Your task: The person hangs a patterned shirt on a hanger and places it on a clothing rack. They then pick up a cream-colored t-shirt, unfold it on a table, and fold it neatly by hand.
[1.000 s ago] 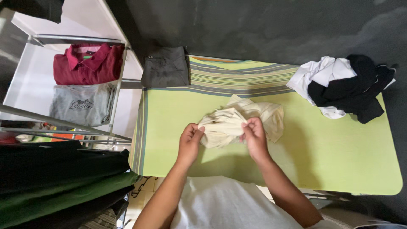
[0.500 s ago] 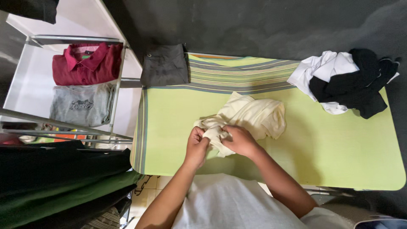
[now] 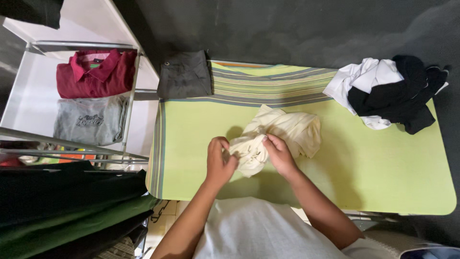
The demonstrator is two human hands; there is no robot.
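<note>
Head view, looking straight down. My left hand is closed on the near left edge of the cream garment; fingers curled into the cloth. My right hand pinches a fold of the same garment from the right side, fingers bent over the fabric. The garment is bunched and crumpled, resting on the counter near its middle, on a lime-green cloth with a striped band along the far edge.

A folded dark grey garment sits at the far left corner of the counter. A heap of white and black clothes lies at the far right corner. On the white shelf to the left: a folded red shirt and, nearer me, a folded grey shirt.
</note>
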